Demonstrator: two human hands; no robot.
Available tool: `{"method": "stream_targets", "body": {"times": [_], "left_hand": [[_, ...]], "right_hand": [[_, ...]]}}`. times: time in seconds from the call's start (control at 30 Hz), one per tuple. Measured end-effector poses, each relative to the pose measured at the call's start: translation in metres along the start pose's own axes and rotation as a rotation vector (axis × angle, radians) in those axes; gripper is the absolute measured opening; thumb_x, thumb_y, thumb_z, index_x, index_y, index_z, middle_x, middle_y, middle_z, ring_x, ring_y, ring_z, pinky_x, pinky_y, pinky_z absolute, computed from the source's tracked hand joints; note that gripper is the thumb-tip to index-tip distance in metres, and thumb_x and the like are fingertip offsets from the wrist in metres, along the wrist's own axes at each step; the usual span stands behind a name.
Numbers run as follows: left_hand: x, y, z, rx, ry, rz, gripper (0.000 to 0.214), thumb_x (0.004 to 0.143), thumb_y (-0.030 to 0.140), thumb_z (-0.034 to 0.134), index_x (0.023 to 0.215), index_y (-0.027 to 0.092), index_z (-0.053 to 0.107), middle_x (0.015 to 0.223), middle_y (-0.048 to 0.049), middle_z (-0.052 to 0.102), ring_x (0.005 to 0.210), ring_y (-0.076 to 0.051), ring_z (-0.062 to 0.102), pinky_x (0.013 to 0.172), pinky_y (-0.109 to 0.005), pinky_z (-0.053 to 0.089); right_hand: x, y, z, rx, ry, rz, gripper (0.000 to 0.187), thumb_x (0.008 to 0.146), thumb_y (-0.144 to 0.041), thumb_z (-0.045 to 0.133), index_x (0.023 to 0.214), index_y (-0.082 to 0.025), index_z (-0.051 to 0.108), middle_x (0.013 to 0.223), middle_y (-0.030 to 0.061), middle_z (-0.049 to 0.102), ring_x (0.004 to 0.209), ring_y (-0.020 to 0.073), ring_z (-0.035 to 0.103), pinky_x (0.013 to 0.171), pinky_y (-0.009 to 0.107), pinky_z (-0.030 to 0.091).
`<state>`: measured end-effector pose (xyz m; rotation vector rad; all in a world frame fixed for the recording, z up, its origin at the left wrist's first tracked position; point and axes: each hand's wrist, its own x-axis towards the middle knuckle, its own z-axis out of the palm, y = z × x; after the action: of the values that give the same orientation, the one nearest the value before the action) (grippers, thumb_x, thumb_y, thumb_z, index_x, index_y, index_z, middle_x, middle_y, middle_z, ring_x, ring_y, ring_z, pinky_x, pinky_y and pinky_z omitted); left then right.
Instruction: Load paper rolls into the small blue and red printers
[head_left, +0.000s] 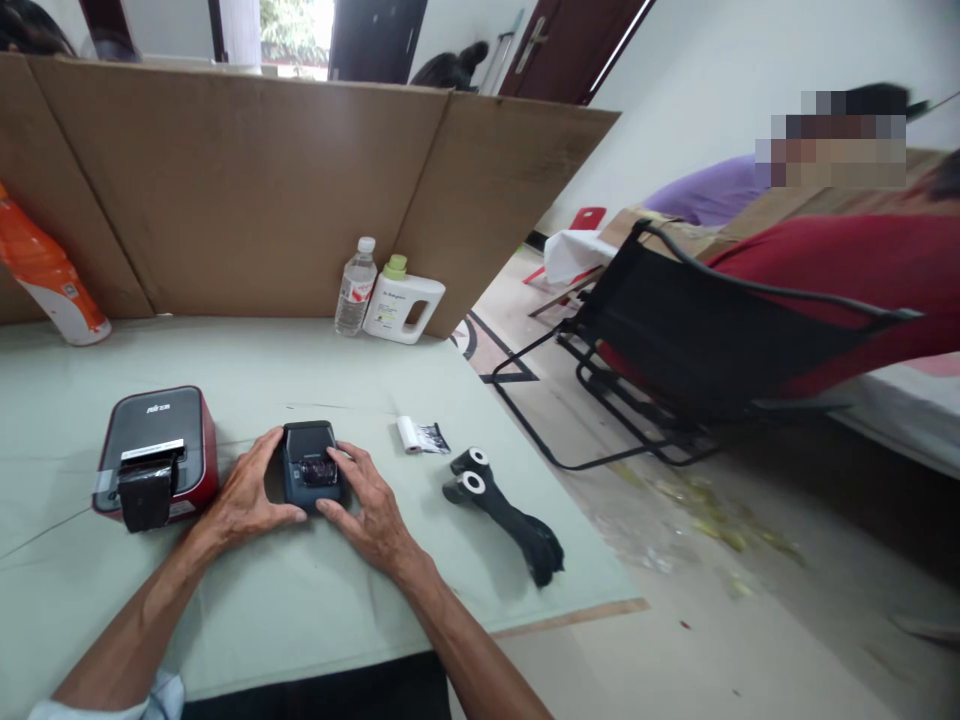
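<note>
A small dark portable printer (307, 497) lies on the table between my hands, a shiny dark piece on its top face. My left hand (251, 490) grips its left side, fingers along the edge and thumb at the near corner. On the right side, my right hand (371, 510) holds it with fingertips at the upper edge and thumb near the front. Left of my left hand stands a larger red and black printer (169, 430) with a black strip hanging from its slot. A small white roll (408, 435) with a black patterned end and black ribbon rolls (517, 525) with white cores lie to the right.
A cardboard screen (262, 190) borders the table's back. Before it stand a clear bottle (355, 295), a white jug (397, 308) and a tilted orange bottle (52, 270). Beyond the table's right edge is a black folding chair (712, 320) with a person in red (847, 270).
</note>
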<state>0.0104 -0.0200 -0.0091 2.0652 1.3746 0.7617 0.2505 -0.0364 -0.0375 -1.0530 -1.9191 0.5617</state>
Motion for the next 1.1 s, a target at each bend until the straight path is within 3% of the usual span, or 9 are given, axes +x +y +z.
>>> {"method": "stream_targets", "body": {"times": [0.33, 0.73, 0.97, 1.1], "left_hand": [[-0.001, 0.003, -0.006, -0.005, 0.009, 0.093, 0.098, 0.065, 0.037, 0.093, 0.152, 0.027, 0.047, 0.165, -0.016, 0.038, 0.15, -0.04, 0.039, 0.121, -0.06, 0.038], [-0.004, -0.001, -0.004, -0.013, 0.031, 0.18, 0.079, 0.068, 0.029, 0.093, 0.141, 0.028, 0.063, 0.164, -0.0173, 0.039, 0.147, -0.04, 0.045, 0.119, -0.061, 0.04], [-0.006, 0.0, -0.003, 0.062, 0.065, 0.219, 0.074, 0.07, 0.027, 0.092, 0.138, 0.025, 0.065, 0.164, -0.0183, 0.04, 0.145, -0.039, 0.048, 0.116, -0.06, 0.044], [-0.005, -0.001, -0.003, 0.059, 0.072, 0.227, 0.075, 0.069, 0.026, 0.092, 0.139, 0.026, 0.064, 0.164, -0.0182, 0.041, 0.144, -0.039, 0.049, 0.115, -0.059, 0.045]], "right_hand": [[0.0, 0.001, -0.001, 0.034, 0.034, -0.007, 0.052, 0.097, -0.032, 0.064, 0.147, -0.028, 0.053, 0.15, 0.014, 0.051, 0.14, 0.03, 0.052, 0.115, 0.053, 0.047], [0.0, 0.002, 0.001, 0.039, 0.06, -0.043, 0.049, 0.096, -0.029, 0.064, 0.145, -0.027, 0.055, 0.148, 0.014, 0.053, 0.138, 0.0294, 0.053, 0.115, 0.051, 0.048], [0.008, 0.002, -0.003, 0.027, 0.048, -0.056, 0.049, 0.095, -0.025, 0.065, 0.143, -0.026, 0.056, 0.147, 0.0156, 0.053, 0.137, 0.0296, 0.054, 0.111, 0.05, 0.051], [0.012, 0.003, -0.002, 0.037, 0.043, -0.063, 0.042, 0.094, -0.024, 0.066, 0.136, -0.025, 0.062, 0.144, 0.0154, 0.054, 0.126, 0.0275, 0.061, 0.106, 0.047, 0.055]]}}
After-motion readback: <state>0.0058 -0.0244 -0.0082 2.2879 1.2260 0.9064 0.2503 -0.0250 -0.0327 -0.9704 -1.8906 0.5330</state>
